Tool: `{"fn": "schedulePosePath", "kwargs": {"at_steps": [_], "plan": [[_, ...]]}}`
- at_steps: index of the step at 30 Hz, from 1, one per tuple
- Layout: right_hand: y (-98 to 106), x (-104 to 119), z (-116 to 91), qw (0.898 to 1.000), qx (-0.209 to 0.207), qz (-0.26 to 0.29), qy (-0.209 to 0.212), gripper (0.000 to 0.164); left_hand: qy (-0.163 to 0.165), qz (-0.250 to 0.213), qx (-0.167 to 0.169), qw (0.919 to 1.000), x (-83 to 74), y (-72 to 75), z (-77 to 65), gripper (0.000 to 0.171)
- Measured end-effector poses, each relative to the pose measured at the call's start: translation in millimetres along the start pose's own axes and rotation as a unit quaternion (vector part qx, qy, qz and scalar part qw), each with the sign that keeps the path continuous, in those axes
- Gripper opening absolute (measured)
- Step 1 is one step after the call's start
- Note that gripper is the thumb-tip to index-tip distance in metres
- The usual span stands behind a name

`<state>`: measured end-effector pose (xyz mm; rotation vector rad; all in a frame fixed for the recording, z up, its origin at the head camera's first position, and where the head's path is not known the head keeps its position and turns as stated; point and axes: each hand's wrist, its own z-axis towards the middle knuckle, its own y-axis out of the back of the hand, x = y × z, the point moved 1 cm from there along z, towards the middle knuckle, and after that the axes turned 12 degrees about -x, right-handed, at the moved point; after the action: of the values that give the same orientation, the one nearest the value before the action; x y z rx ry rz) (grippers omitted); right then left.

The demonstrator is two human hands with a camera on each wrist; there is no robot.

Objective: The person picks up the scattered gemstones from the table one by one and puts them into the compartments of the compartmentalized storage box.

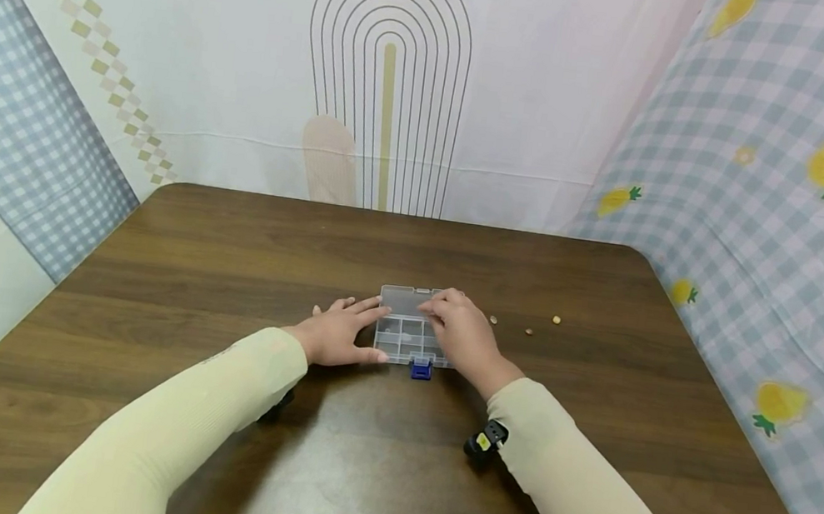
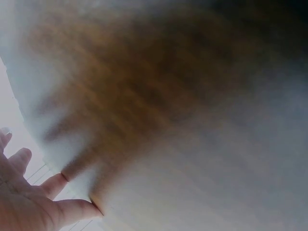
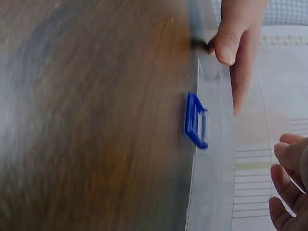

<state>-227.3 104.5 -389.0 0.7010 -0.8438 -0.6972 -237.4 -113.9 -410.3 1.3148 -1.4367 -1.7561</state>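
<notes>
A clear plastic compartment box (image 1: 398,349) lies on the table, its lid (image 1: 398,299) raised at the far side. A blue latch (image 1: 421,370) juts from its near edge. My left hand (image 1: 343,335) rests at the box's left end, fingers spread, thumb by the near corner. Over the right part of the box is my right hand (image 1: 466,334), fingers bent and fingertips together, overlapping the lid. In the right wrist view these bent fingers (image 3: 284,180) show at the right edge; I cannot tell whether something small is between them. Whitish bits (image 1: 406,338) lie in the compartments.
Right of the box lie two small brownish pieces (image 1: 529,331) and a small yellow piece (image 1: 557,319). The brown wooden table (image 1: 231,255) meets a patterned white cloth (image 1: 532,119) behind and a checked cloth (image 1: 756,209) at the right.
</notes>
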Motion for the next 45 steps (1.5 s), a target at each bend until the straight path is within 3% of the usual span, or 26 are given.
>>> {"fn": "schedulePosePath", "kwargs": {"at_steps": [7, 16, 45], "plan": [[-8, 11, 2, 1.000, 0.002, 0.019, 0.012, 0.017, 0.004, 0.000, 0.002, 1.0000, 0.8, 0.1, -0.3, 0.084], [-15, 22, 5, 0.999, 0.041, 0.010, 0.020, 0.017, 0.002, -0.003, 0.005, 1.0000, 1.3, 0.1, -1.1, 0.083], [-31, 22, 8, 0.995, 0.094, -0.008, 0.030, 0.020, -0.004, -0.004, 0.005, 1.0000, -0.1, 0.8, -1.3, 0.082]]}}
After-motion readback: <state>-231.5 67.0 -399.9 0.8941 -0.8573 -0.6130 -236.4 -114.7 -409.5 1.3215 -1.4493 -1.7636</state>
